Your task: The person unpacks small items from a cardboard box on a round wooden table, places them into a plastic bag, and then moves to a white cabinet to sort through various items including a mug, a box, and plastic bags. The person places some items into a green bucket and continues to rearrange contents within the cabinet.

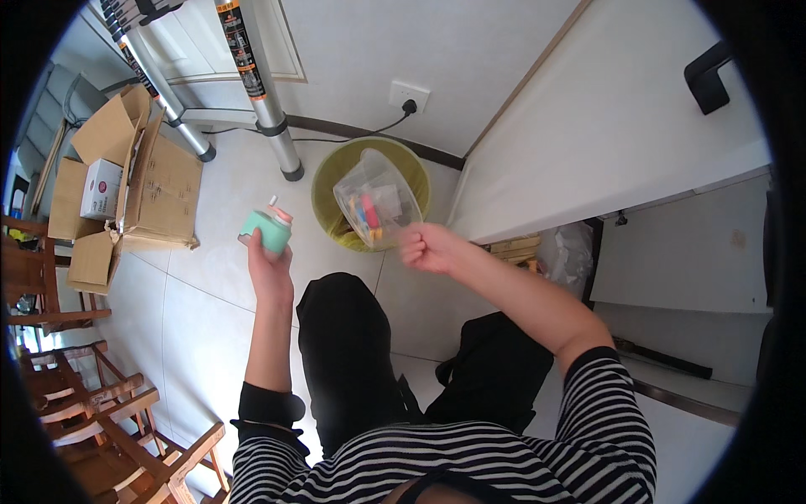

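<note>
My left hand (271,271) is closed around a small mint-green device (266,232) with a pink part and a short white tip on top; what it is exactly I cannot tell. My right hand (426,248) grips the rim of a clear plastic container (398,179), tilted over a yellow-green waste bin (324,170). Inside the container lie small red, blue and yellow items (369,213) and a whitish piece. The bin stands on the tiled floor by the wall, lined with a yellowish bag; the container hides much of its inside.
An opened cardboard box (160,189) stands at the left beside a telescopic ladder (280,142). Wooden chairs (126,435) fill the lower left. A black plug sits in a wall socket (409,96). To the right, a white door (585,126) stands ajar before a cabinet space with a plastic bag (567,252).
</note>
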`<action>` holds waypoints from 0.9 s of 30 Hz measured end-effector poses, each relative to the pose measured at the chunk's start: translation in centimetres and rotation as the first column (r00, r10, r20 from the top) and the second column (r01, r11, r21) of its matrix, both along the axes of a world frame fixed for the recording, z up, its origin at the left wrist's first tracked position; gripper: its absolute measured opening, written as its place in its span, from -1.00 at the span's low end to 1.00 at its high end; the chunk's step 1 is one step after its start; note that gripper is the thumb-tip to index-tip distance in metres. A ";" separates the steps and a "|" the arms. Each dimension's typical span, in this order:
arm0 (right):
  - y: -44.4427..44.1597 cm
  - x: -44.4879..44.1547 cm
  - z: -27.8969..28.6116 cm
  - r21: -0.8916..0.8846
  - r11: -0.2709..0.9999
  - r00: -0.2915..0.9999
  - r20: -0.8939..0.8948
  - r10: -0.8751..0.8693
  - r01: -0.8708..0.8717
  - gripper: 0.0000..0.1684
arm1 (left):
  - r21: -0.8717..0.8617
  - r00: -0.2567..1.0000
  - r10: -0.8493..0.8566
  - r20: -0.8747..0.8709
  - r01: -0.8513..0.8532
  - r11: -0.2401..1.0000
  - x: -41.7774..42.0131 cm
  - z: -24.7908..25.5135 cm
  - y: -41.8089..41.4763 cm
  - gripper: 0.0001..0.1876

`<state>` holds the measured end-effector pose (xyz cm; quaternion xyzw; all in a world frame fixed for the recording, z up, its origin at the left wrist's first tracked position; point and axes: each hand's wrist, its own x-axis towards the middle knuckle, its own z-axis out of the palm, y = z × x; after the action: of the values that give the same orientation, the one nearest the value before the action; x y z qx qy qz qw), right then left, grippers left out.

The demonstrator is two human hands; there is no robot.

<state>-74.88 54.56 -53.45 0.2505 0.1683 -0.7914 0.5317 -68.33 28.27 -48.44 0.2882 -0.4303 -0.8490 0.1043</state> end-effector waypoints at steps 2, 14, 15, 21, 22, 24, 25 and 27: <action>-1.0 -0.9 -0.5 -0.095 0.995 0.996 0.084 0.000 0.008 -0.75 | 0.005 1.000 0.000 0.001 0.000 1.000 0.1 -0.1 0.3 -0.60; -4.0 -1.3 0.3 0.271 0.945 0.877 -0.479 -0.034 0.185 -0.68 | 0.042 0.999 -0.001 -0.038 0.003 0.999 0.7 -0.5 0.1 -0.54; -4.1 -1.5 0.8 0.419 0.845 0.785 -0.620 -0.002 0.333 -0.64 | 0.069 0.999 0.010 -0.030 -0.008 0.998 0.6 -0.4 0.2 -0.57; -3.7 -1.5 0.5 0.627 0.507 0.503 -0.778 0.376 0.592 -0.51 | 0.099 1.000 0.004 -0.011 -0.003 0.995 -0.1 -0.5 0.9 -0.61; -3.5 -1.4 0.6 0.634 0.469 0.460 -0.772 0.440 0.615 -0.48 | 0.096 1.000 -0.012 -0.013 0.013 0.995 -0.2 -0.7 1.0 -0.61; -2.9 -1.8 0.1 0.651 0.434 0.406 -0.743 0.532 0.623 -0.44 | 0.081 0.998 -0.062 -0.005 0.063 0.995 -0.4 -0.7 1.3 -0.61; -2.6 -2.0 -0.2 0.658 0.416 0.378 -0.724 0.577 0.627 -0.42 | 0.068 0.995 -0.097 0.007 0.096 0.993 -0.5 -0.6 1.5 -0.61; -2.5 -2.4 -0.9 0.631 0.435 0.366 -0.751 0.549 0.642 -0.38 | 0.061 0.990 -0.137 0.018 0.136 0.989 -0.8 -0.8 1.8 -0.61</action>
<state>-77.28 52.03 -54.33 0.0024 0.8157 -0.5728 0.0807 -69.12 30.07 -49.21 0.2703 -0.4245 -0.8635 0.0325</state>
